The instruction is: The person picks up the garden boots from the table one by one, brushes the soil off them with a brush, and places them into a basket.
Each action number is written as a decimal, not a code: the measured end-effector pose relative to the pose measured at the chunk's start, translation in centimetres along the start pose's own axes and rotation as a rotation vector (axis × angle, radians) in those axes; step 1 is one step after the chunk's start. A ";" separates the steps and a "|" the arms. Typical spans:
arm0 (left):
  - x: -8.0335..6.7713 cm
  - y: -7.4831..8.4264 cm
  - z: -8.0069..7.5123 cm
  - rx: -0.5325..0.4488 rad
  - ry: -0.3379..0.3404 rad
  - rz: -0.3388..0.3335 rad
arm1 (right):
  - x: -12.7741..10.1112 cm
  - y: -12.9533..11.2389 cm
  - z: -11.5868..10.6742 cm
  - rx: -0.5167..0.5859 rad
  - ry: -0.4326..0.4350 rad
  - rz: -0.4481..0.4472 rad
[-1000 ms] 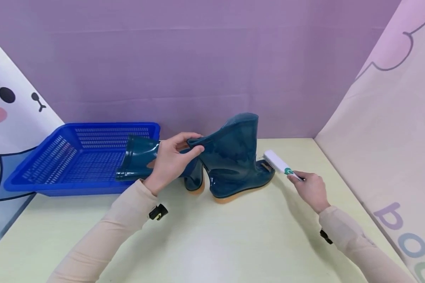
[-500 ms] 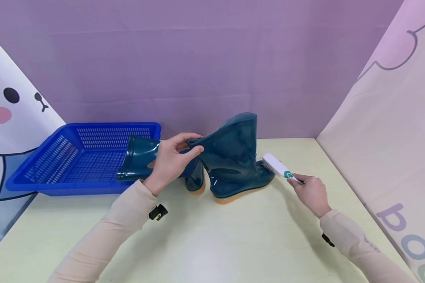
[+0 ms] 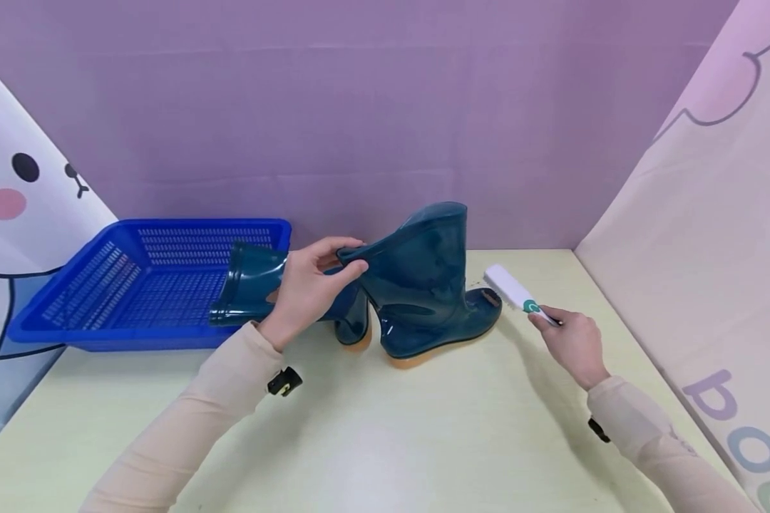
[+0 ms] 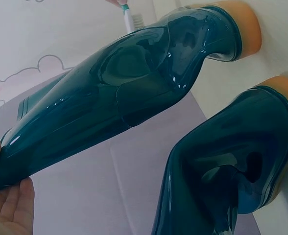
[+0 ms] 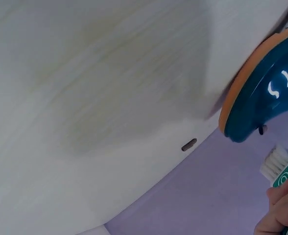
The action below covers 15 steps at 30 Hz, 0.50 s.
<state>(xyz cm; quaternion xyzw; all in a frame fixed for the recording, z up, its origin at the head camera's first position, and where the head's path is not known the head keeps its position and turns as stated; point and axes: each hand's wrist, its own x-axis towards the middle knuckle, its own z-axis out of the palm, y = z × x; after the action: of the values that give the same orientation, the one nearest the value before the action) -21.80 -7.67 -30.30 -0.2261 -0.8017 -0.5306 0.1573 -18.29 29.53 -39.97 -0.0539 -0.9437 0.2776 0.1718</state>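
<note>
My left hand (image 3: 312, 281) pinches the top rim of a dark teal rain boot (image 3: 423, 285) between thumb and fingers. The boot stands on its tan sole, its toe pointing right, with a brown patch of dirt (image 3: 490, 297) on the toe. My right hand (image 3: 571, 345) grips the handle of a white and green scrub brush (image 3: 510, 287). In the right wrist view the brush's bristles (image 5: 277, 161) are apart from the boot's toe (image 5: 247, 115). A second teal boot (image 3: 257, 281) lies behind my left hand, partly hidden, its shaft over the basket's edge.
A blue plastic basket (image 3: 147, 335) stands at the left. Behind the pale table (image 3: 385, 427) hangs a purple backdrop (image 3: 372, 128); a printed sheet (image 3: 699, 271) borders the right side. A small brown bit (image 5: 189, 144) lies on the table near the toe.
The brush moved onto the boot's toe, covering the brown patch, then lifted away up and right, uncovering it. The left hand and both boots stay nearly where they were.
</note>
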 end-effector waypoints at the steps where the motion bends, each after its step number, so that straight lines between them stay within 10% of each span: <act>1: 0.0 0.0 -0.1 0.001 0.000 0.000 | 0.0 -0.1 0.0 -0.006 -0.012 -0.005; 15: -0.2 0.0 -0.1 -0.002 -0.008 0.024 | 0.7 1.4 0.0 -0.052 -0.081 0.046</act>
<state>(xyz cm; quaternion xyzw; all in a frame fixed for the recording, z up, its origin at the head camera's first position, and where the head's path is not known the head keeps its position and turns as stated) -21.68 -7.77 -30.40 -0.2381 -0.7990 -0.5284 0.1601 -18.91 30.82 -40.55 -0.0689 -0.9553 0.2589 0.1254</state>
